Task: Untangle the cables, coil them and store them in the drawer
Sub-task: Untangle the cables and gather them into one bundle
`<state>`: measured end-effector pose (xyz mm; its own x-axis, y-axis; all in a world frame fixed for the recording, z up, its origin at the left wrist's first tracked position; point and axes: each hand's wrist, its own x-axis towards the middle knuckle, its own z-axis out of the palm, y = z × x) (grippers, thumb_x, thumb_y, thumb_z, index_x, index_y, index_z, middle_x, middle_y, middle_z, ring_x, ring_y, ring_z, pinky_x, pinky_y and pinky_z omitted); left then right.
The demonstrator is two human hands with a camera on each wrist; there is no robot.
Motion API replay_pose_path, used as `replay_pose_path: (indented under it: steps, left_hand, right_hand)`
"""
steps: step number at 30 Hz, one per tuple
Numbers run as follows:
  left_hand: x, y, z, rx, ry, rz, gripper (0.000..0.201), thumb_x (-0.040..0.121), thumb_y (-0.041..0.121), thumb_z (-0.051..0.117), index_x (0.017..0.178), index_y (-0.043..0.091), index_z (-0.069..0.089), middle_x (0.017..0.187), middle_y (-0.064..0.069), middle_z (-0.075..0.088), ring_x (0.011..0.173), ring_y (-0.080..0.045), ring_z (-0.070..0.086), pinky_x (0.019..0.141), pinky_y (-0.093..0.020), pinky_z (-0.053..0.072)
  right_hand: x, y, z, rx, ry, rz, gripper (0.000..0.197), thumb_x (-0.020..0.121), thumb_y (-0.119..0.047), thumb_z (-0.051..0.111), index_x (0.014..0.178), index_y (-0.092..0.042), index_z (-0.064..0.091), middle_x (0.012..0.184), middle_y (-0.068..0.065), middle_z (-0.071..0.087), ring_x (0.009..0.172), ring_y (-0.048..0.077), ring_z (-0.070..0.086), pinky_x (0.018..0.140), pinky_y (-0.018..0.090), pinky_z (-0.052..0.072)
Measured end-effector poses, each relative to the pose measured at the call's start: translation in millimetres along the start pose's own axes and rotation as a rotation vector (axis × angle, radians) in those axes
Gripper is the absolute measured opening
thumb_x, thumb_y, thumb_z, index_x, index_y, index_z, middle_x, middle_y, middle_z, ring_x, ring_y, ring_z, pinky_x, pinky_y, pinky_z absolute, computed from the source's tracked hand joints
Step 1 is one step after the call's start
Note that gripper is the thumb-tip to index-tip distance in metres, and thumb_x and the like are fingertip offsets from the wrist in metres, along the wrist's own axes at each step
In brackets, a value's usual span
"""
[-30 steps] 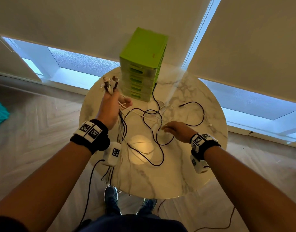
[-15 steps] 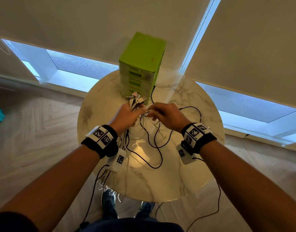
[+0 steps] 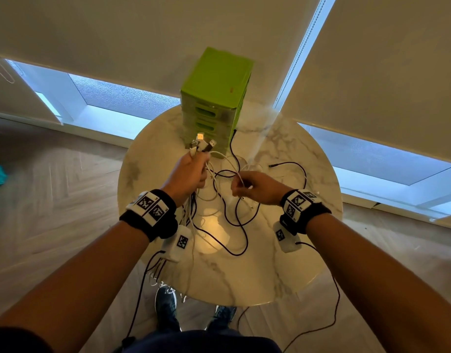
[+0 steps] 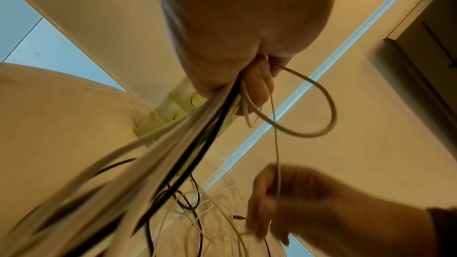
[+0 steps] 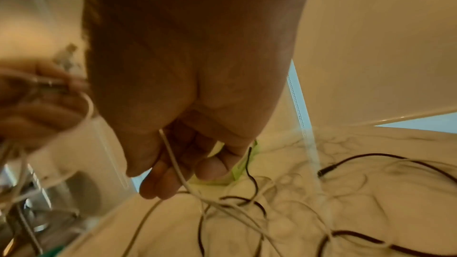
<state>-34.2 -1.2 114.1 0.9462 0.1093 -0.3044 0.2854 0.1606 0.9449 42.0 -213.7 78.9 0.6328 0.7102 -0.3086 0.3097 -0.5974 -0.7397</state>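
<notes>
From the head camera, the left hand (image 3: 191, 171) is gripping a bundle of cables (image 3: 193, 212) over the round marble table (image 3: 308, 250), plug ends (image 3: 202, 145) sticking up at the fist's twelve o'clock. At its three o'clock, the right hand (image 3: 257, 187) is pinching a thin white cable (image 3: 241, 178). More black and white cables are lying looped on the table. The green drawer unit (image 3: 216, 98) is standing at the table's twelve o'clock, drawers closed.

From the left wrist, the fist (image 4: 247, 46) is clamping white and black strands that are trailing toward seven o'clock.

From the right wrist, the curled fingers (image 5: 173, 173) are holding the white strand, which is running down into the tangle at five o'clock.

The step in hand looks like untangling, with no coil made yet. Next, the pinched strand probably needs drawing free of the crossing black loops without tightening them.
</notes>
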Motion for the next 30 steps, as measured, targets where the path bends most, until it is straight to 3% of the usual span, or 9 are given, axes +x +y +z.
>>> replay_pose_path:
  steps: [5, 9, 12, 15, 17, 20, 24, 26, 30]
  left_hand:
    - [1.4, 19.2, -13.3, -0.121, 0.118, 0.085, 0.033, 0.105, 0.014, 0.041, 0.073, 0.022, 0.038, 0.053, 0.01, 0.027, 0.044, -0.006, 0.022, 0.048, -0.027, 0.015]
    - [-0.6, 29.1, -24.6, -0.103, 0.233, 0.114, 0.032, 0.105, 0.015, 0.043, 0.073, 0.022, 0.04, 0.054, 0.008, 0.027, 0.046, -0.007, 0.023, 0.046, -0.024, 0.019]
    - [-2.1, 30.4, -33.8, -0.048, 0.283, 0.132, 0.031, 0.106, 0.02, 0.044, 0.075, 0.024, 0.04, 0.056, 0.009, 0.025, 0.049, -0.007, 0.022, 0.048, -0.023, 0.02]
    - [-0.1, 27.0, -40.5, -0.005, 0.235, 0.156, 0.027, 0.108, 0.027, 0.044, 0.081, 0.025, 0.045, 0.057, 0.01, 0.024, 0.05, -0.006, 0.021, 0.049, -0.023, 0.02]
    - [2.0, 24.0, -39.9, -0.005, 0.191, 0.174, 0.023, 0.108, 0.024, 0.042, 0.102, 0.021, 0.064, 0.058, 0.009, 0.026, 0.051, -0.006, 0.023, 0.049, -0.023, 0.022]
    - [3.4, 18.9, -29.2, 0.038, 0.127, 0.179, 0.035, 0.109, 0.021, 0.039, 0.122, 0.021, 0.072, 0.057, 0.007, 0.026, 0.05, -0.008, 0.022, 0.046, -0.021, 0.024]
    - [4.6, 19.5, -12.3, 0.053, 0.133, 0.136, 0.034, 0.107, 0.017, 0.039, 0.08, 0.012, 0.059, 0.053, 0.008, 0.033, 0.046, -0.007, 0.024, 0.048, -0.025, 0.021]
    - [7.0, 18.5, -7.8, 0.06, 0.144, 0.116, 0.029, 0.106, 0.021, 0.045, 0.078, 0.019, 0.049, 0.059, 0.008, 0.04, 0.048, -0.006, 0.03, 0.049, -0.026, 0.025]
    - [11.8, 6.9, -2.8, 0.254, 0.12, 0.128, 0.023, 0.101, 0.036, 0.063, 0.085, 0.02, 0.06, 0.064, -0.001, 0.038, 0.051, -0.013, 0.037, 0.047, -0.028, 0.036]
  right_hand:
    - [2.8, 34.0, 20.7, -0.26, -0.11, 0.055, 0.014, 0.101, -0.014, 0.057, 0.111, -0.011, 0.066, 0.115, 0.004, 0.069, 0.106, 0.018, 0.061, 0.09, 0.022, 0.039]
    - [10.9, 46.8, 17.8, -0.297, 0.024, 0.133, 0.023, 0.104, -0.013, 0.049, 0.12, -0.011, 0.066, 0.122, 0.008, 0.069, 0.112, 0.026, 0.063, 0.091, 0.025, 0.041]
    - [15.5, 47.4, 3.9, -0.278, 0.238, 0.109, 0.022, 0.104, -0.014, 0.051, 0.117, -0.005, 0.066, 0.111, 0.013, 0.069, 0.098, 0.031, 0.066, 0.081, 0.021, 0.04]
    - [19.5, 39.9, -9.9, -0.154, 0.474, 0.104, 0.024, 0.102, -0.018, 0.056, 0.122, -0.006, 0.064, 0.104, 0.011, 0.068, 0.078, 0.025, 0.068, 0.077, 0.042, 0.058]
    - [21.4, 29.9, -12.7, -0.176, 0.441, 0.058, 0.024, 0.102, -0.016, 0.056, 0.122, -0.009, 0.067, 0.101, 0.008, 0.07, 0.079, 0.019, 0.065, 0.083, 0.043, 0.058]
    - [21.4, 12.7, -6.8, -0.39, 0.229, -0.106, 0.025, 0.102, -0.018, 0.056, 0.123, -0.015, 0.07, 0.115, 0.005, 0.073, 0.1, 0.022, 0.067, 0.092, 0.038, 0.053]
    - [20.4, -4.1, -0.4, -0.338, 0.265, -0.23, 0.021, 0.101, -0.019, 0.057, 0.115, -0.014, 0.072, 0.109, 0.003, 0.074, 0.091, 0.01, 0.061, 0.084, 0.03, 0.051]
    - [19.0, -9.1, -2.8, -0.299, 0.33, -0.219, 0.02, 0.101, -0.021, 0.058, 0.113, -0.014, 0.072, 0.105, 0.001, 0.074, 0.086, 0.006, 0.058, 0.08, 0.024, 0.047]
    - [16.0, -14.1, -10.7, -0.227, 0.385, -0.221, 0.018, 0.1, -0.024, 0.062, 0.109, -0.015, 0.074, 0.099, -0.004, 0.076, 0.083, 0.001, 0.062, 0.075, 0.002, 0.038]
